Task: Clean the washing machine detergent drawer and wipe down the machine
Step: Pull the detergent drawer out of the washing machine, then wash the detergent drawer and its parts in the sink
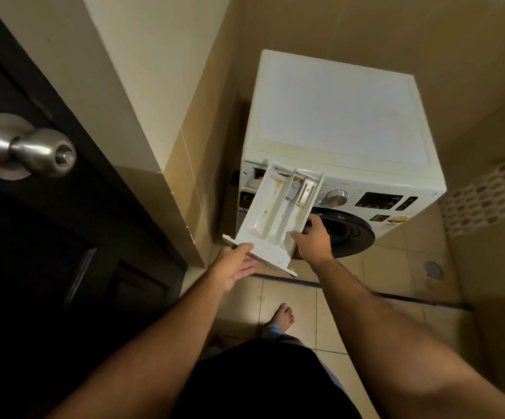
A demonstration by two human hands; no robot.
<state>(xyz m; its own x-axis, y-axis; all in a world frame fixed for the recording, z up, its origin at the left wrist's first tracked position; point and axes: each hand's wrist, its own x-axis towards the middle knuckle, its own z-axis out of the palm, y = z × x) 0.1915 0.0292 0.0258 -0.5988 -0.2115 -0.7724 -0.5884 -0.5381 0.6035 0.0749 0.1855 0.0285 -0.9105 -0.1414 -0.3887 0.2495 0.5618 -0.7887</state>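
At the centre of the frame, I hold a long white plastic detergent drawer (pixel 278 207), stained orange, pulled out of the white front-loading washing machine (pixel 342 116). My left hand (pixel 236 267) cups its front panel from beneath, fingers relaxed; my right hand (pixel 313 237) grips its right side.
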